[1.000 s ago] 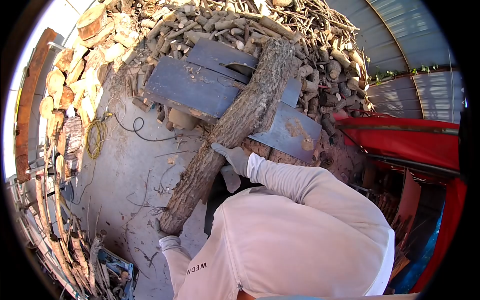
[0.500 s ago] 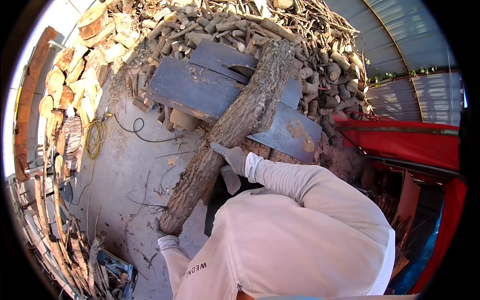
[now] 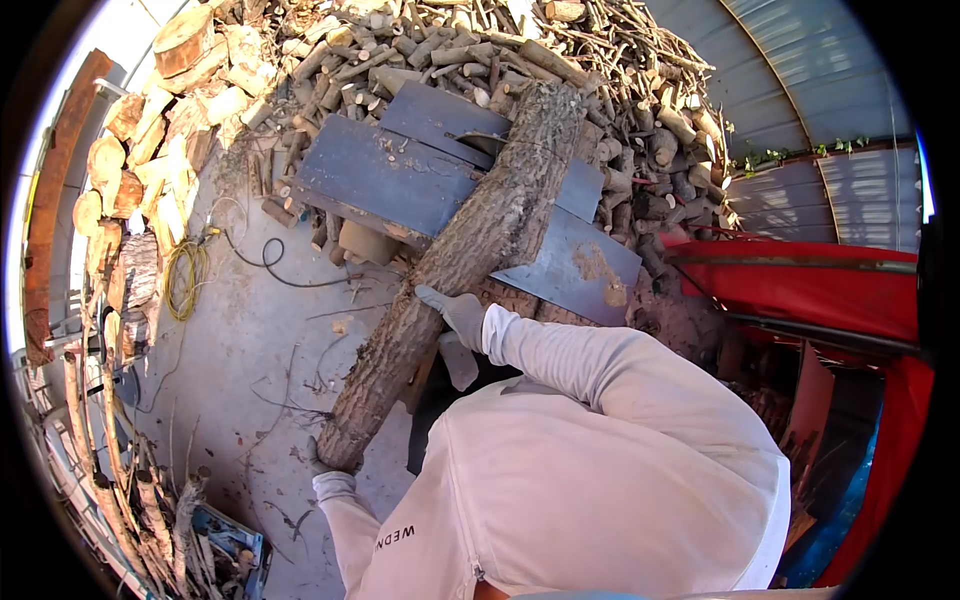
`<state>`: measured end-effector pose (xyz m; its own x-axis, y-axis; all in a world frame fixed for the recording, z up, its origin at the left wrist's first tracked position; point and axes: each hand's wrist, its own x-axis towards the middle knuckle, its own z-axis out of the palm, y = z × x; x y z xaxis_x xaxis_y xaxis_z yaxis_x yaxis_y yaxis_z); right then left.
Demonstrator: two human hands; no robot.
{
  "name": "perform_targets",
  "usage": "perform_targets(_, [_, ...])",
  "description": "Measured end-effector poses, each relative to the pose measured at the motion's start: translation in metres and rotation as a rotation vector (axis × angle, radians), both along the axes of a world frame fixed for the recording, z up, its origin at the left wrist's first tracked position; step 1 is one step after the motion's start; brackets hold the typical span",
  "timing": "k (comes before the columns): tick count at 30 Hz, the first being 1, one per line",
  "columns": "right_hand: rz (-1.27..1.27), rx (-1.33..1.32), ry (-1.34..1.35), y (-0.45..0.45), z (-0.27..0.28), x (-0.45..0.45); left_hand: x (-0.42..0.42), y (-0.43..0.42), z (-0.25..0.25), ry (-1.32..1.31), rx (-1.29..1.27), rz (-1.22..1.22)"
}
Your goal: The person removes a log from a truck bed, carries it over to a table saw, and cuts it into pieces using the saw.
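Note:
A long, thick log (image 3: 470, 235) with rough bark lies slantwise across a dark metal saw table (image 3: 385, 180). Its near end sticks out past the table edge, over the floor. My left hand (image 3: 322, 460), in a grey glove, holds that near end, its fingers partly hidden by the wood. Farther up, my gloved right hand (image 3: 458, 315) grips the log's near side, with a finger or thumb stretched over the bark. Beside the log's far part, a dark curved blade (image 3: 484, 141) shows in a gap of the table top. Sawdust (image 3: 597, 265) lies on the right-hand plate.
Cut branches and logs (image 3: 460, 55) are heaped behind the table. Split rounds (image 3: 185, 45) are stacked at the left, near a coiled yellow cord (image 3: 186, 280). Long sticks (image 3: 130, 480) stand at lower left. A red tarp (image 3: 800, 285) hangs at the right. Twigs litter the concrete floor (image 3: 235, 345).

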<state>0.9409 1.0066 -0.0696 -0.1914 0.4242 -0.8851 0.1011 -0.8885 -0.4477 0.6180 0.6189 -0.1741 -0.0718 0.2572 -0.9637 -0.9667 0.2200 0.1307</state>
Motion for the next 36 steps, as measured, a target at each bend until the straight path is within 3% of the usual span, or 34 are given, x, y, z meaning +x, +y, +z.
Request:
perform_targets(13, [0.006,-0.069,-0.106,0.003,-0.019,-0.009,-0.009,-0.003,-0.004,-0.080,0.005,-0.020])
perform_targets(16, [0.164,0.022,-0.085,-0.001,-0.048,0.001,-0.011,-0.003,-0.004,-0.071,0.025,-0.027])
perform_targets(17, [0.317,0.148,-0.068,-0.007,-0.078,0.010,-0.011,-0.003,-0.001,-0.066,0.048,-0.080])
perform_targets(19, [0.469,0.276,-0.050,-0.008,-0.085,0.012,-0.012,-0.004,-0.001,-0.060,0.071,-0.133])
perform_targets(22, [0.447,0.167,-0.110,0.006,-0.038,-0.003,-0.013,-0.003,0.001,-0.059,0.016,-0.110])
perform_targets(25, [0.001,-0.192,-0.153,0.011,-0.042,-0.010,-0.015,-0.002,0.003,-0.094,-0.049,-0.087])
perform_targets(26, [0.381,0.107,-0.154,0.004,-0.071,0.000,-0.014,-0.002,0.005,-0.083,-0.057,-0.121])
perform_targets(29, [0.893,0.523,-0.199,0.002,-0.071,0.011,-0.015,-0.004,0.008,-0.096,-0.085,-0.168])
perform_targets(33, [1.155,0.743,-0.276,0.011,-0.024,0.008,-0.012,-0.008,0.010,-0.115,-0.087,-0.226])
perform_targets(36, [1.294,0.669,-0.364,0.020,0.003,0.001,-0.014,-0.006,0.006,-0.151,-0.031,-0.215])
